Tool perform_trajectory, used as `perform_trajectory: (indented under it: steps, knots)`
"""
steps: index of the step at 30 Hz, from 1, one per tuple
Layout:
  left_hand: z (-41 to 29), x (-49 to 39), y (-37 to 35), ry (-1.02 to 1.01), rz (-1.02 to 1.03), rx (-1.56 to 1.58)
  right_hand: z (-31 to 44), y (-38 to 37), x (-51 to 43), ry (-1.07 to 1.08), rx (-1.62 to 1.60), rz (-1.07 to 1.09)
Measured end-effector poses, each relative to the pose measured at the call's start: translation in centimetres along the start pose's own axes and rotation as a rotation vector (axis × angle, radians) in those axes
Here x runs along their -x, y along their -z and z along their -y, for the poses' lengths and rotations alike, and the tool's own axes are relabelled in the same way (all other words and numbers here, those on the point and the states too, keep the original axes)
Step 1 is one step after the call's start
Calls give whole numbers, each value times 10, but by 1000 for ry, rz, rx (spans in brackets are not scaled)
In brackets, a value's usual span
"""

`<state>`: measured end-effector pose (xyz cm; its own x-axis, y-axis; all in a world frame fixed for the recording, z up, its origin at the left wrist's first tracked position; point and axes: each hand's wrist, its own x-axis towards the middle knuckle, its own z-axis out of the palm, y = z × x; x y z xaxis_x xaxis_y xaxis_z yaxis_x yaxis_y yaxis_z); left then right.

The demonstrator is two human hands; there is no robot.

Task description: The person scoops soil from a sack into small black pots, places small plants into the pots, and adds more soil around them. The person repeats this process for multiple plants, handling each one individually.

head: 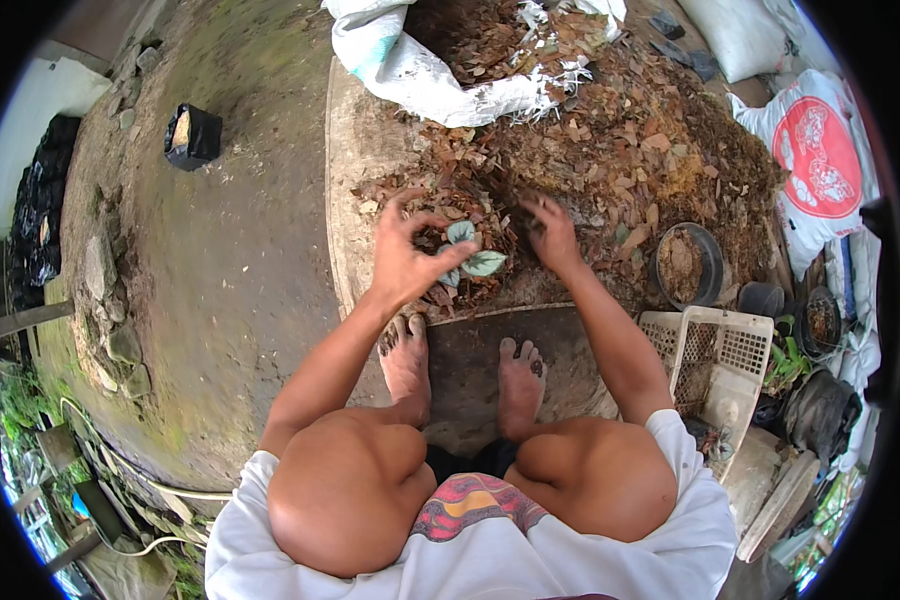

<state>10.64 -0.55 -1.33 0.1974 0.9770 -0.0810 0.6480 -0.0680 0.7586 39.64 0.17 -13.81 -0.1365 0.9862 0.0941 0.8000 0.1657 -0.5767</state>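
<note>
A small plant with silvery green leaves (484, 262) stands among dry leaf litter (630, 157) in front of me. My left hand (416, 259) is spread around its left side, the thumb across the leaves; whether it grips a stem or a pot is hidden. To the right of the plant, my right hand (551, 229) dips its curled, blurred fingertips into the dark litter, and what they touch cannot be made out. Beyond both hands a white woven sack (450, 97) lies with its mouth wide, leaf litter inside and spilling out of it.
A black pot of brown material (690, 266) and a plastic crate (724, 345) are at the right, near a printed white sack (817, 165). A black planting bag (193, 137) stands on the ground at the left, with stones (101, 266) further out. My bare feet are just below the litter.
</note>
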Motion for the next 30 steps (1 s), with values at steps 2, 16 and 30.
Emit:
perform_trajectory:
  steps: [2, 16, 30]
  knots:
    - [-11, 1, -1, -14, 50, -58, 15, 10, -35, -282, -550, 34]
    - [15, -4, 3, -162, 170, 526, 86, 46, -54, -15, -549, 316]
    - [34, -42, -4, 38, 264, 60, 103, 56, -64, -76, -471, 319]
